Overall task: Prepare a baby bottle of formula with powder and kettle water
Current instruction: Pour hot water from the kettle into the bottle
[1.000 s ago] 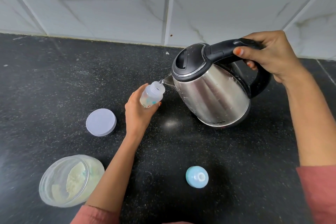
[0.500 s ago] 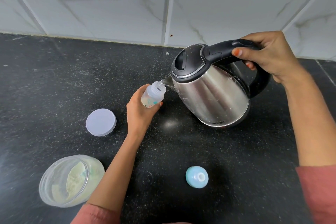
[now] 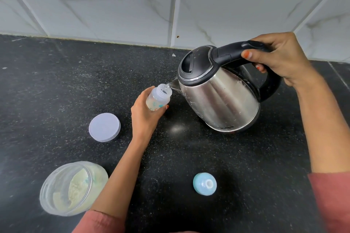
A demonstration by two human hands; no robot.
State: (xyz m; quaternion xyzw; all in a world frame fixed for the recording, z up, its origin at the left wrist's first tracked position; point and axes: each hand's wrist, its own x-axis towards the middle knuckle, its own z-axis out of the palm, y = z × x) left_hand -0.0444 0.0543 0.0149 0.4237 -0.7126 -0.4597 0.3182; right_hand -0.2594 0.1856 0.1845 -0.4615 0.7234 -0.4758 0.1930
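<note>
Steel kettle point(image 3: 217, 96), base lettering point(image 3: 226, 128) unreadable

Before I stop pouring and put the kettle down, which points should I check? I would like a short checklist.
1. Grip of the left hand on the bottle: ok.
2. The spout of the kettle over the bottle mouth: ok.
3. Hold of the right hand on the handle: ok.
4. Enough water in the bottle: cannot tell.
5. The teat cap lying free on the counter: ok.
6. The powder jar closed: not ok; its lid lies apart.
</note>
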